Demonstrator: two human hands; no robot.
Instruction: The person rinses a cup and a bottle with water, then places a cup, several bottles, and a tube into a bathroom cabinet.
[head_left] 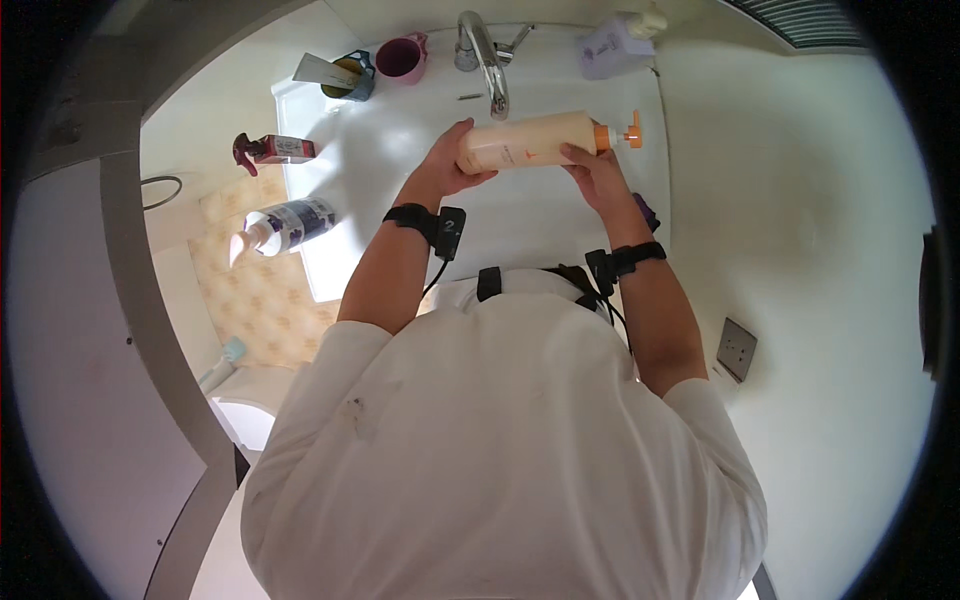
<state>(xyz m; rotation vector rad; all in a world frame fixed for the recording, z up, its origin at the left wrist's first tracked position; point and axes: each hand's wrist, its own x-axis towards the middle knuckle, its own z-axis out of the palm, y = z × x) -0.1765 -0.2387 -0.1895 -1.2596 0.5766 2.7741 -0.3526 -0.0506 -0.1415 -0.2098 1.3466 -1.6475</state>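
Between left hand [450, 165] and right hand [597, 180], both part-curled, peach pump bottle [525, 143] is held sideways; could be dropped if wet

Pale peach bottle [530, 143], orange pump [633, 130]; pink mug [401, 60].

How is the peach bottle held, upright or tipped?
Tipped on its side: the peach bottle lies crosswise, its base end at the left hand, its orange pump pointing right, past the right hand.
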